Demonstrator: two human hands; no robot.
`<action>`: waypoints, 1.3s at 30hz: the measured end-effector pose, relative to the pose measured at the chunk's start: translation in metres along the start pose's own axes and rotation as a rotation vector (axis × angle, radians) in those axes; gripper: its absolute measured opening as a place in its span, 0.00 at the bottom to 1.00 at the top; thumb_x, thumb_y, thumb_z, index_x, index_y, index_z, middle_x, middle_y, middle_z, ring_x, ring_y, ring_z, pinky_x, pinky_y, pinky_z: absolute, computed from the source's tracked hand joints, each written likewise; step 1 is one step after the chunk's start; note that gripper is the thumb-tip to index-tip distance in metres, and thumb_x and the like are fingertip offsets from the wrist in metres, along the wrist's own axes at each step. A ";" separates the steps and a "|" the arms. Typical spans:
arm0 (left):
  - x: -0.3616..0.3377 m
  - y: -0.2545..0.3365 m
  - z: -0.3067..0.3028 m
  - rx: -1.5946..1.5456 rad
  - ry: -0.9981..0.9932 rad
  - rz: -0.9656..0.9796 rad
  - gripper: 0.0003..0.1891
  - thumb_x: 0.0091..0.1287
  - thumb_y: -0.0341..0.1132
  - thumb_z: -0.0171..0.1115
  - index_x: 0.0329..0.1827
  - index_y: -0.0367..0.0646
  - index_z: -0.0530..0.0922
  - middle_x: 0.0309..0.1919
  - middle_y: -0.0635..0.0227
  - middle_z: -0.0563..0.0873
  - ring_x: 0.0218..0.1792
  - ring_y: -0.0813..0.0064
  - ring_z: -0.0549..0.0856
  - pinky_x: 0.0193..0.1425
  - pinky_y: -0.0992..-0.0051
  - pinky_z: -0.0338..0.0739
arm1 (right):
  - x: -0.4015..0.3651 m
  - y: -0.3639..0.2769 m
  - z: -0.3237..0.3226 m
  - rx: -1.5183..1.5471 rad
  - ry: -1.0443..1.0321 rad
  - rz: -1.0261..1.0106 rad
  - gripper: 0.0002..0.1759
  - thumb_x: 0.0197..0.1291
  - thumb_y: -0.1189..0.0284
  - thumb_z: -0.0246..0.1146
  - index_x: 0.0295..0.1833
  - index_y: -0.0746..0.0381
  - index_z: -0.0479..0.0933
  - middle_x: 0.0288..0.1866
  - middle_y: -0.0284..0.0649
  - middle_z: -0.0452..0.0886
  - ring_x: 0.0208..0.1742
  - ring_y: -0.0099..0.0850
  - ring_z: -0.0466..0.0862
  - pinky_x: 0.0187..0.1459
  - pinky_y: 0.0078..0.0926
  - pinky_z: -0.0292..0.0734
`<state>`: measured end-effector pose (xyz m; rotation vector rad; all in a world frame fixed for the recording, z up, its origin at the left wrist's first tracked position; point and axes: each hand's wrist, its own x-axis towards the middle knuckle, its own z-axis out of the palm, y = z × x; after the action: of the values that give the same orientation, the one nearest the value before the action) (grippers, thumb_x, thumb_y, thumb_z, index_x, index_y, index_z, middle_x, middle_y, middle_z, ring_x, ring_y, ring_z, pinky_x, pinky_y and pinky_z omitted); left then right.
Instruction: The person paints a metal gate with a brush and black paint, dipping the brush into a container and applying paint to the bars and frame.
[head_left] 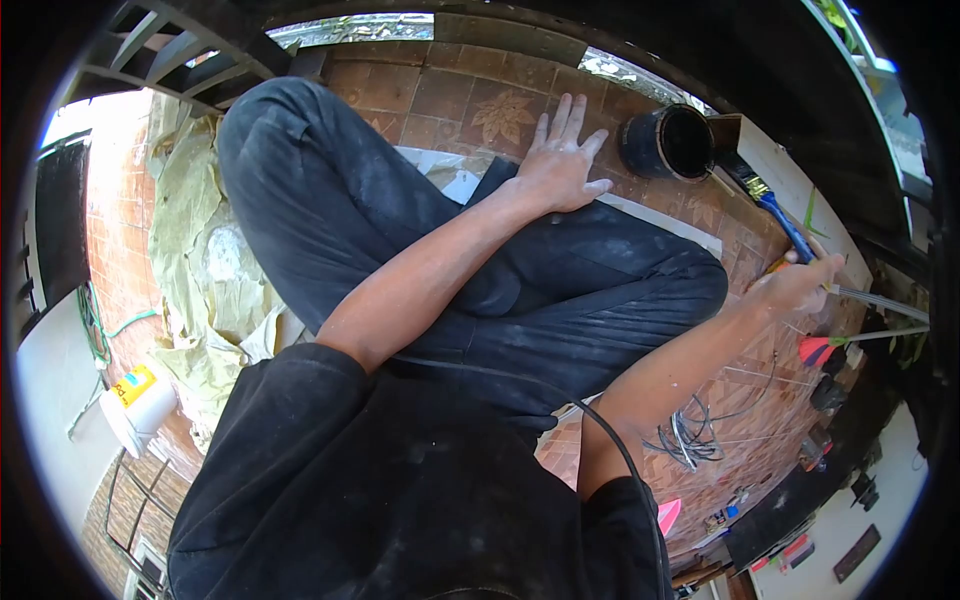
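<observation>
My right hand (795, 285) grips a paintbrush (785, 220) by its blue handle. The brush's dark bristles point up and left, close to a can of dark paint (686, 143) standing on the tiles. Fingers spread, my left hand (560, 168) reaches past my crossed legs (480, 270) with nothing in it. A dark flat piece (494, 180) and a pale sheet (440, 172) lie on the floor by my left wrist, partly hidden by my legs.
Brown patterned tiles (510, 118) form the floor. To the left lie a crumpled greenish sheet (185, 230) and a white bucket (140, 405) with a yellow label. Loose wires (690, 435) are beside my right arm. A dark slatted frame (170, 50) stands at the upper left.
</observation>
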<state>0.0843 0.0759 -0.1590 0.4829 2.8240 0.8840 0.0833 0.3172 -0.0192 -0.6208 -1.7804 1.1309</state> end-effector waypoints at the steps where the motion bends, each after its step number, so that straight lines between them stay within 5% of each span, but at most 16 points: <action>1: -0.001 0.001 -0.002 -0.010 0.006 0.008 0.36 0.58 0.53 0.60 0.67 0.43 0.66 0.71 0.39 0.46 0.73 0.45 0.42 0.72 0.50 0.45 | -0.008 0.001 0.001 -0.052 -0.042 -0.017 0.28 0.67 0.57 0.51 0.28 0.73 0.77 0.21 0.40 0.75 0.20 0.23 0.72 0.20 0.15 0.64; 9: -0.001 0.005 -0.014 -0.060 0.050 0.016 0.36 0.58 0.53 0.60 0.67 0.42 0.66 0.70 0.37 0.46 0.73 0.44 0.42 0.72 0.49 0.45 | -0.044 -0.016 0.027 -0.329 -0.214 -0.141 0.28 0.61 0.51 0.59 0.25 0.69 0.77 0.16 0.38 0.77 0.17 0.23 0.74 0.22 0.20 0.68; 16: 0.000 0.006 -0.023 -0.105 0.118 0.022 0.35 0.59 0.53 0.59 0.66 0.42 0.66 0.70 0.36 0.47 0.73 0.43 0.42 0.72 0.49 0.44 | -0.045 -0.026 0.036 -0.211 -0.185 -0.169 0.32 0.60 0.49 0.60 0.19 0.68 0.74 0.13 0.38 0.75 0.16 0.25 0.74 0.24 0.24 0.68; 19: 0.000 0.008 -0.026 -0.120 0.109 0.023 0.35 0.59 0.53 0.59 0.66 0.42 0.66 0.70 0.36 0.47 0.73 0.43 0.42 0.72 0.48 0.44 | -0.044 -0.016 0.035 -0.466 -0.320 -0.371 0.32 0.60 0.49 0.60 0.18 0.68 0.74 0.12 0.38 0.74 0.16 0.26 0.74 0.24 0.26 0.68; 21: 0.002 0.008 -0.028 -0.123 0.123 0.019 0.35 0.59 0.53 0.59 0.66 0.42 0.66 0.70 0.36 0.46 0.73 0.43 0.42 0.72 0.48 0.44 | -0.046 -0.019 0.034 -0.408 -0.257 -0.239 0.32 0.61 0.50 0.59 0.18 0.68 0.74 0.11 0.38 0.73 0.16 0.26 0.74 0.24 0.27 0.68; 29: 0.000 0.009 -0.027 -0.127 0.121 0.023 0.35 0.59 0.54 0.59 0.66 0.42 0.66 0.70 0.37 0.47 0.73 0.43 0.42 0.72 0.48 0.44 | -0.035 -0.030 0.036 -0.296 -0.141 -0.244 0.34 0.61 0.47 0.58 0.16 0.69 0.74 0.10 0.38 0.73 0.16 0.27 0.73 0.26 0.27 0.68; 32: 0.002 0.009 -0.028 -0.132 0.133 0.021 0.35 0.59 0.53 0.59 0.66 0.42 0.66 0.70 0.37 0.47 0.73 0.43 0.42 0.72 0.49 0.44 | -0.027 -0.028 0.034 -0.471 -0.182 -0.259 0.35 0.59 0.47 0.59 0.16 0.69 0.73 0.12 0.38 0.74 0.17 0.27 0.74 0.26 0.27 0.68; 39: 0.001 0.010 -0.029 -0.132 0.112 0.023 0.35 0.59 0.54 0.59 0.66 0.42 0.67 0.70 0.37 0.47 0.73 0.44 0.42 0.72 0.50 0.44 | -0.003 -0.006 0.019 -0.248 0.028 0.136 0.36 0.57 0.44 0.59 0.21 0.70 0.73 0.16 0.38 0.72 0.19 0.28 0.72 0.24 0.26 0.67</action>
<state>0.0793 0.0687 -0.1293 0.4620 2.8387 1.1275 0.0684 0.3035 -0.0180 -0.9127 -1.8933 0.9925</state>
